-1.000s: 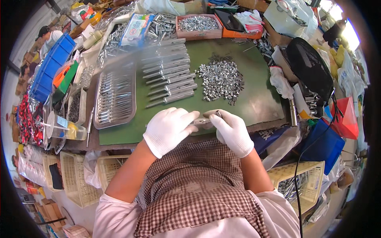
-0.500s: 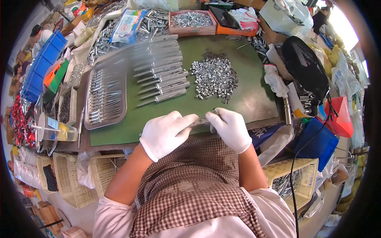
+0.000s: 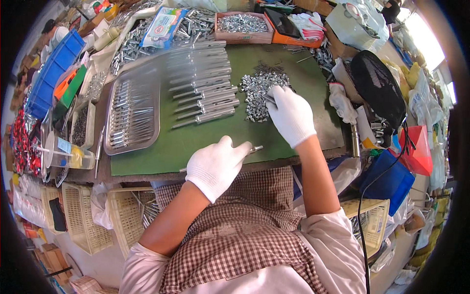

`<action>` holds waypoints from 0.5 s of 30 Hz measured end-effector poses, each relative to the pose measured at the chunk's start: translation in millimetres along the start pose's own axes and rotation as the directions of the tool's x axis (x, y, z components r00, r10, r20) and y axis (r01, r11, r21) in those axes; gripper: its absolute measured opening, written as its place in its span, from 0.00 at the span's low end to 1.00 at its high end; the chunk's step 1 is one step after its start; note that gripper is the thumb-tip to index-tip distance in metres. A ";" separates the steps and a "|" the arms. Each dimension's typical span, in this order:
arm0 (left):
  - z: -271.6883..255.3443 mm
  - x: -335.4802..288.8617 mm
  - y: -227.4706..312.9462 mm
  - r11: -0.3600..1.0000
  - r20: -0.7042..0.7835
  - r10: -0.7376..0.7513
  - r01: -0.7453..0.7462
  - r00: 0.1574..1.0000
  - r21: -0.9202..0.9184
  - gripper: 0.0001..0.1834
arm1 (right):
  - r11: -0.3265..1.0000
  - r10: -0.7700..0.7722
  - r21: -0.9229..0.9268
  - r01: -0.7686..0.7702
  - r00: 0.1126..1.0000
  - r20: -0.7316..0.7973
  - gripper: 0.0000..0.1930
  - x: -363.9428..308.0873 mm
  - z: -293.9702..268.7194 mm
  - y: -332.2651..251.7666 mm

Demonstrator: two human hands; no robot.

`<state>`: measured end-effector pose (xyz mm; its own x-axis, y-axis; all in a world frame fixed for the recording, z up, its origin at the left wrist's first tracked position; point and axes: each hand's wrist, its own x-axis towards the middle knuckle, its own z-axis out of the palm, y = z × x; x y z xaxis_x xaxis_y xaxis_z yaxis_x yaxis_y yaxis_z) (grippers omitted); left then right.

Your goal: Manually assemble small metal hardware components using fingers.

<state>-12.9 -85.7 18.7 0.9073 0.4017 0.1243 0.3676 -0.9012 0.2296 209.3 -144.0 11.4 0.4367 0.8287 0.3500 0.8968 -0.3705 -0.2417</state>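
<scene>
My left hand (image 3: 215, 164), in a white knit glove, is closed round a thin metal rod (image 3: 255, 149) near the front edge of the green mat. The rod's tip pokes out past my fingers and its other end shows by the wrist. My gloved right hand (image 3: 292, 113) reaches over the pile of small silver metal sleeves (image 3: 256, 95), fingers drawn together. A grey metallic bit shows at its fingers, too small to name. Left of the pile, metal rods with thicker sleeves (image 3: 215, 116) lie in a stacked row. A steel tray (image 3: 155, 125) holds several similar slim parts.
Dark thin pins (image 3: 268, 67) lie behind the pile on the green mat (image 3: 313, 132). Bins of metal parts, a wipes packet (image 3: 164, 27) and a pink box (image 3: 245, 37) line the back. A plastic cup (image 3: 73, 156) lies at left; a black mesh bag (image 3: 377, 81) stands at right.
My right hand has left the left hand and moved forward to the sleeve pile. The left hand has shifted slightly right and still grips the rod.
</scene>
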 end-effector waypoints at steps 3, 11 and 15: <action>-0.2 -1.2 0.0 0.999 -0.029 -0.005 0.004 1.000 -0.037 0.08 | 0.905 -0.115 0.414 0.098 0.993 0.016 0.06 -36.0 -16.4 -11.8; -4.8 -1.9 3.6 0.994 0.016 -0.067 0.068 0.998 -0.081 0.12 | 0.860 -0.071 0.507 0.048 0.997 0.025 0.09 -80.5 -10.5 -35.1; -6.8 -3.5 3.5 0.992 0.049 -0.086 0.090 0.995 -0.090 0.14 | 0.866 -0.110 0.491 0.095 0.994 0.001 0.09 -79.9 -8.6 -34.4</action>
<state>-16.2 -89.1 25.6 0.8812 0.4692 0.0569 0.4279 -0.8431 0.3257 144.2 -201.0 -0.5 0.3355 0.8648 0.3737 0.7838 -0.0362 -0.6199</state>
